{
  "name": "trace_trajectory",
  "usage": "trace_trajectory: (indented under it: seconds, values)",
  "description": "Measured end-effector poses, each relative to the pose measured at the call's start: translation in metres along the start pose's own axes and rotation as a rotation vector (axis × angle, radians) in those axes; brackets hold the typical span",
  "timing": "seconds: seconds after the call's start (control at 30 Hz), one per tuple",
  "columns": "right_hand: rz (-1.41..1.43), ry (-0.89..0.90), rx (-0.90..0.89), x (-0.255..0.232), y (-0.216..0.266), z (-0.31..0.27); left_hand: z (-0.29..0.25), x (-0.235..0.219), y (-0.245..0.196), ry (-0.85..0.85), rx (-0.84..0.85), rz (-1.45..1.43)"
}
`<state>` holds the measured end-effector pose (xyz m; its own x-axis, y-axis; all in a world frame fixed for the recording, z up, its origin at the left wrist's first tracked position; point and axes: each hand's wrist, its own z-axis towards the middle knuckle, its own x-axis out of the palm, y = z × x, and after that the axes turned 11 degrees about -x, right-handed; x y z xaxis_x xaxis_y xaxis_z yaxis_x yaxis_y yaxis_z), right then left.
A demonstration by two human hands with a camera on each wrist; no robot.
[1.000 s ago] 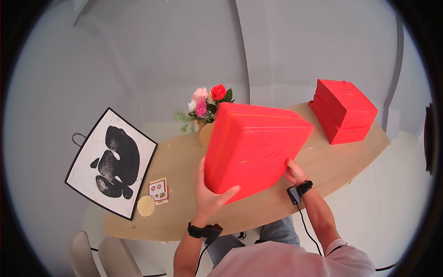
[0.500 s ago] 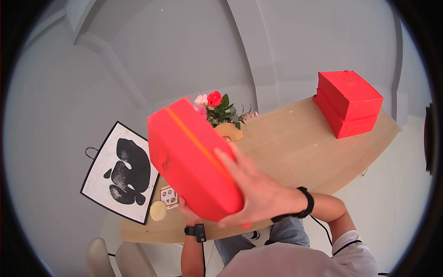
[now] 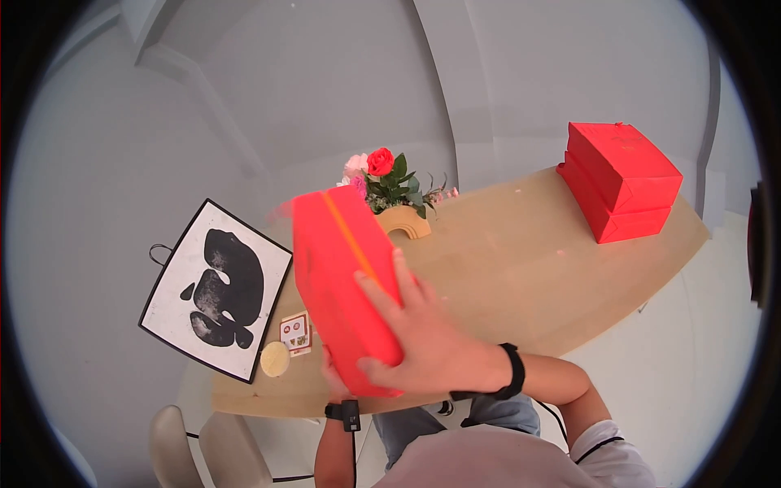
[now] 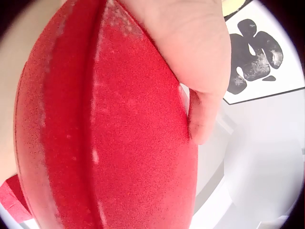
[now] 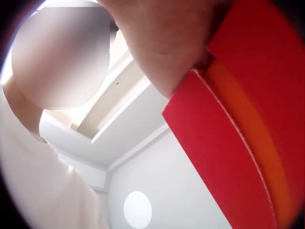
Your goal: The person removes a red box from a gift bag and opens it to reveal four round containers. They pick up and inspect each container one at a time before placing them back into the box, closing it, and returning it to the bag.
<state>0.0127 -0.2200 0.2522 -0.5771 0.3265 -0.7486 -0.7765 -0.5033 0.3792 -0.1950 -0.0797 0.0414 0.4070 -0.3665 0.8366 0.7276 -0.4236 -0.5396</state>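
A red box (image 3: 338, 285) with an orange stripe along its side is held tilted above the table's left half. The right hand (image 3: 431, 342) spreads its fingers over the striped side, thumb near the lower end. At the lower left edge the left hand (image 3: 332, 378) supports the box, mostly hidden behind it. In the left wrist view the left hand (image 4: 190, 52) grips the edge of the red box (image 4: 138, 124), thumb bent along it. The right wrist view shows part of the right hand (image 5: 162, 43) against the box (image 5: 205, 143) and its orange band.
Two stacked red packages (image 3: 622, 183) stand at the table's (image 3: 521, 276) right end. Flowers (image 3: 382, 175) in an arched wooden holder (image 3: 407, 221) are behind the box. A black-and-white picture panel (image 3: 220, 289), small cards (image 3: 294, 332) and a round yellowish disc (image 3: 275, 359) lie left. Chairs (image 3: 232, 451) stand lower left.
The box has turned from its broad face to its striped side and shifted left. The right hand has moved from its lower right edge onto that side; the left hand has gone lower, behind it.
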Motion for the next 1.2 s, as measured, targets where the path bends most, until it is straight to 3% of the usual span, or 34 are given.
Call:
trace_trajectory:
  seconds: [0.23, 0.3, 0.4, 0.6, 1.2]
  values:
    - [0.435, -0.191, 0.175, 0.034, -0.122, -0.049, -0.007, 0.001, -0.024, -0.160, -0.181, 0.068]
    - [0.884, -0.293, 0.271, 0.042, -0.147, -0.059, 0.000, 0.002, -0.026, -0.159, -0.281, 0.152]
    - [1.108, -0.343, 0.354, 0.055, -0.169, -0.074, 0.012, 0.002, -0.017, -0.192, -0.379, 0.138]
    - [1.244, -0.359, 0.438, 0.065, -0.195, -0.087, 0.023, 0.002, -0.004, -0.226, -0.377, 0.144]
    - [1.240, -0.433, 0.435, 0.107, -0.228, -0.095, 0.051, -0.012, 0.001, -0.294, -0.351, 0.213]
